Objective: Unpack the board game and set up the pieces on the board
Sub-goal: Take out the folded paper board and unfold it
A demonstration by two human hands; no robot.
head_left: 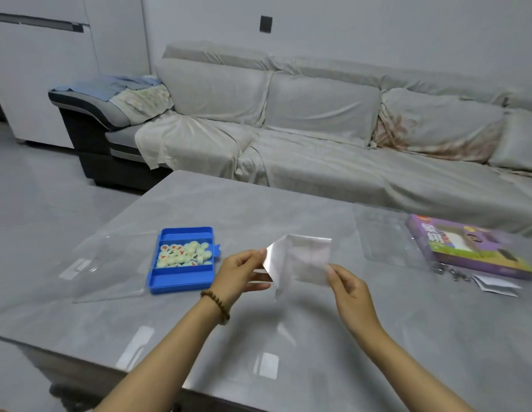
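both hands, left hand and right hand, pinch a folded paper sheet; blue tray of pieces at nine o'clock.

This is a living room in a home. A long pale sofa fills the middle and right of the frame, draped in loose, wrinkled cloth covers, with folded blankets heaped on its dark armrest at centre left. In front of it stands a low bench with a glossy grey stone-look top. Plain white cabinets line the upper left, a dark wall switch sits on the bare wall at top centre, and the floor at left is smooth grey tile.
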